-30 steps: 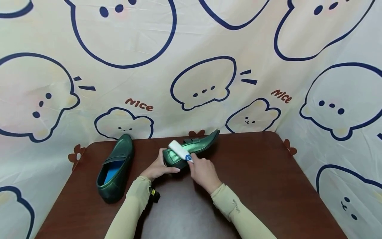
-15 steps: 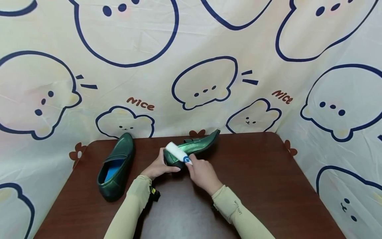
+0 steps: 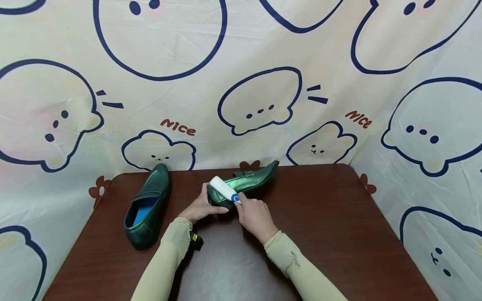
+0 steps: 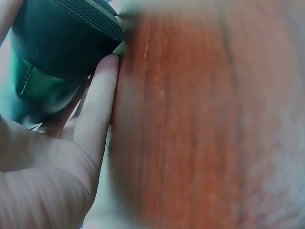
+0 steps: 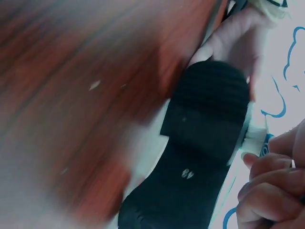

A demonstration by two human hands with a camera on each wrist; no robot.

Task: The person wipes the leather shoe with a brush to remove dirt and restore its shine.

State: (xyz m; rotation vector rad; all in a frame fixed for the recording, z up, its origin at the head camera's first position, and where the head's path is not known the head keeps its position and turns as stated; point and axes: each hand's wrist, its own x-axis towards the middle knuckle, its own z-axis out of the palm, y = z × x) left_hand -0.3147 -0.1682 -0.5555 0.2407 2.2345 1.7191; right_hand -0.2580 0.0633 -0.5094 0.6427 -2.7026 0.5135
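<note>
A shiny green loafer (image 3: 250, 180) is tilted on its side near the table's back edge, toe pointing right. My left hand (image 3: 201, 207) grips its heel, with the thumb along the near side; the left wrist view shows the dark heel (image 4: 62, 38) close up. Curled fingers of my right hand (image 3: 257, 217) hold a white brush (image 3: 223, 188) with a blue mark by the handle. The brush lies against the shoe's side near the heel. In the right wrist view the black sole (image 5: 195, 152) faces the camera, and pale bristles (image 5: 255, 137) show beside it.
A second green loafer (image 3: 148, 209) with a blue insole stands upright to the left, toe toward the back. The brown table (image 3: 339, 234) is bordered by a cartoon-printed cloth (image 3: 263, 50) behind and at both sides.
The brush has shifted slightly toward the heel along the loafer's side, moved by my right hand. My left hand keeps its grip. The view has tilted a little.
</note>
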